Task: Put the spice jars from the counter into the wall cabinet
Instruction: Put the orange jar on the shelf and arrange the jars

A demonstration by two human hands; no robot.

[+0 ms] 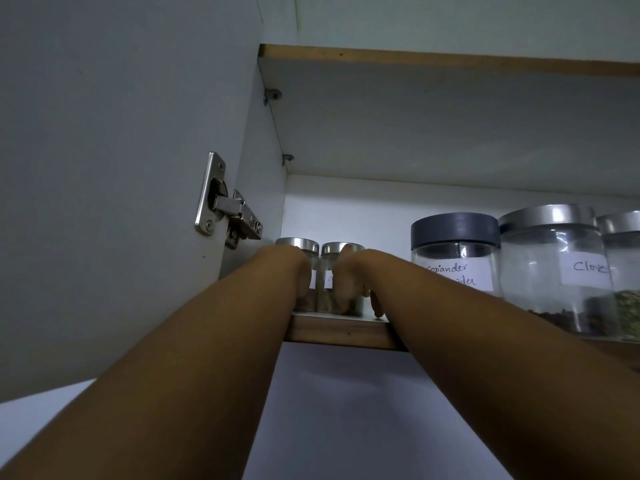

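- You can read "coriander" handwritten on the white paper label [457,273] of the clear glass jar with the dark grey lid [455,258]; its second line is partly hidden.
- "Clove" shows on the white label [585,268] of the clear glass jar with the silver lid [554,268] toward the shelf's right end.
- Labels on the two small silver-lidded jars [323,271] are unreadable.

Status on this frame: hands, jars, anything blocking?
Left hand on left small jar, right hand on right small jar. Both jars on shelf, far left. Coriander jar beside; nothing blocking.
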